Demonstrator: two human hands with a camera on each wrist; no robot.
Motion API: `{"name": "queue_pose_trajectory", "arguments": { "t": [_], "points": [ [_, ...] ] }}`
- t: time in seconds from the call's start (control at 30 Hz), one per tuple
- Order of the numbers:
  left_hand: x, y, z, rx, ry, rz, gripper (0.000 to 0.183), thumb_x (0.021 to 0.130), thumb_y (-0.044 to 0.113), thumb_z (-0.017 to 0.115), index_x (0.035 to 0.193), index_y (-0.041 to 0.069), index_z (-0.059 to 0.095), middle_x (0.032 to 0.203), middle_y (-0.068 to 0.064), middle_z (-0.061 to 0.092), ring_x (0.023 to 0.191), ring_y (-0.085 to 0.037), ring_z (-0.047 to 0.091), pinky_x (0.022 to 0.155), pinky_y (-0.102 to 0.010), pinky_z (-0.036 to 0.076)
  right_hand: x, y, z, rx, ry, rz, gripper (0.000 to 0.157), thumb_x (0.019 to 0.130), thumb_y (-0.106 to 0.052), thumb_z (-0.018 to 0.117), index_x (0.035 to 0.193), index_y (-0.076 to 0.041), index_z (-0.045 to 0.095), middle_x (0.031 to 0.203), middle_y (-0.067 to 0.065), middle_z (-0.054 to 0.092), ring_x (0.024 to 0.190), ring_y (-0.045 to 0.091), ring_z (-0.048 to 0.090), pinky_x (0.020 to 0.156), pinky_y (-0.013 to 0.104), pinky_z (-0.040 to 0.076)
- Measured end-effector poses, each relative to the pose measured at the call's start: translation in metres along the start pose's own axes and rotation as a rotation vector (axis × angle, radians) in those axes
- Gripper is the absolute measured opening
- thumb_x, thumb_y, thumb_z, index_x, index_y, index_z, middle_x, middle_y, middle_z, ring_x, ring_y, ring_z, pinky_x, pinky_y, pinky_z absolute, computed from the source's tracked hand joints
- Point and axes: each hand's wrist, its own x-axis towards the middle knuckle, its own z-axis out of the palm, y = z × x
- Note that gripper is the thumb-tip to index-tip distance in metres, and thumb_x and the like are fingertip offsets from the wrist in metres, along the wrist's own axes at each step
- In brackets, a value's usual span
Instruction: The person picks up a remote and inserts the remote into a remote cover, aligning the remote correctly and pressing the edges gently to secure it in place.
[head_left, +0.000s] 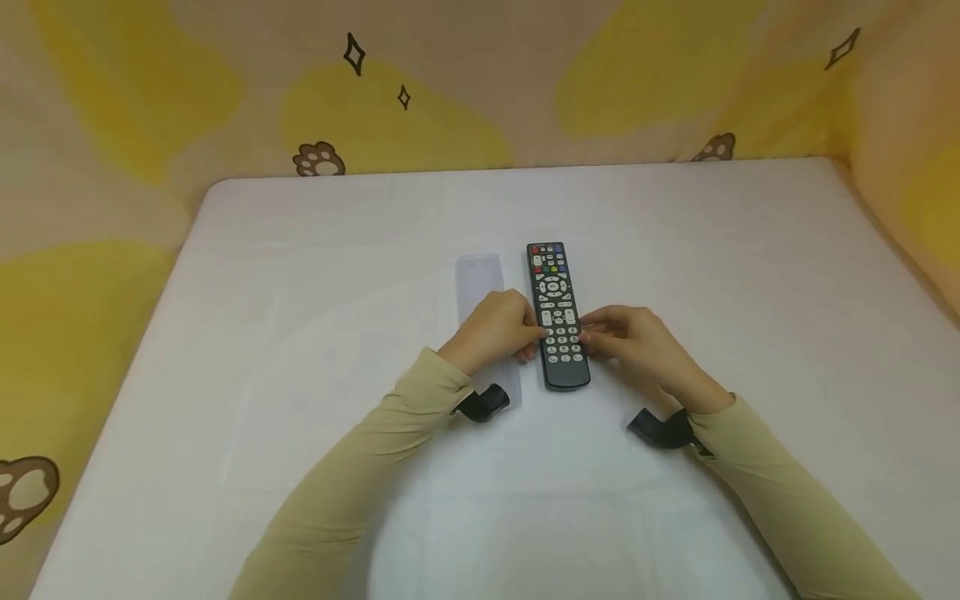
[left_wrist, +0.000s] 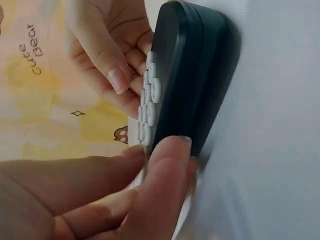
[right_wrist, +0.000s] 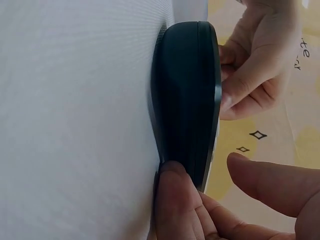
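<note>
Steadying the remote control between both hands seems to be the step; the next move probably calls for a firmer right-side hold. The left hand pinches its left edge; the right hand touches the opposite side, thumb apart. Slim, black, with pale buttons, it lies face up on the counter beside a translucent plastic strip.

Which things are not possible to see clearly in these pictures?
Remote control: underside turned towards the tabletop in the head view.
Buttons: symbols too small in the head view.
Translucent strip: middle hidden by the left hand in the head view.
Left sleeve: cut off by the head view's bottom edge.
Backdrop lettering: partly hidden by the left hand in the right wrist view.
</note>
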Motion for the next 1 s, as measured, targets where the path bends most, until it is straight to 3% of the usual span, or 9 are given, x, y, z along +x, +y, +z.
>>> {"name": "queue_pose_trajectory", "arguments": {
  "t": [0.37, 0.57, 1.0],
  "points": [
    [0.002, -0.014, 0.007, -0.169, 0.004, 0.008, 0.017, 0.089, 0.011, 0.066, 0.079, -0.002, 0.069, 0.062, -0.006, 0.066, 0.055, -0.011, 0.064, 0.054, -0.022, 0.054, 0.003, 0.006, 0.004, 0.08, -0.02, 0.008, 0.028, 0.092, -0.004, 0.058, 0.113, 0.014, 0.057, 0.098, 0.023, 0.067, 0.078, 0.019, 0.066, 0.069, 0.025, 0.055],
    [0.007, -0.013, 0.011, -0.184, -0.001, 0.021, 0.016, 0.089, 0.009, 0.066, 0.078, -0.002, 0.067, 0.063, -0.006, 0.067, 0.054, -0.01, 0.064, 0.054, -0.021, 0.054, 0.003, 0.012, 0.002, 0.159, -0.02, 0.037, 0.027, 0.091, 0.0, 0.057, 0.112, 0.018, 0.055, 0.097, 0.025, 0.066, 0.074, 0.011, 0.065, 0.071, 0.025, 0.055],
    [0.007, -0.013, 0.016, -0.229, -0.007, 0.017, 0.016, 0.09, 0.008, 0.064, 0.08, -0.004, 0.065, 0.065, -0.008, 0.068, 0.055, -0.01, 0.065, 0.055, -0.022, 0.054, 0.004, 0.02, -0.001, 0.254, -0.036, 0.05, 0.027, 0.091, 0.001, 0.058, 0.112, 0.016, 0.054, 0.095, 0.017, 0.066, 0.08, 0.009, 0.064, 0.077, 0.025, 0.054]
  ]
}}
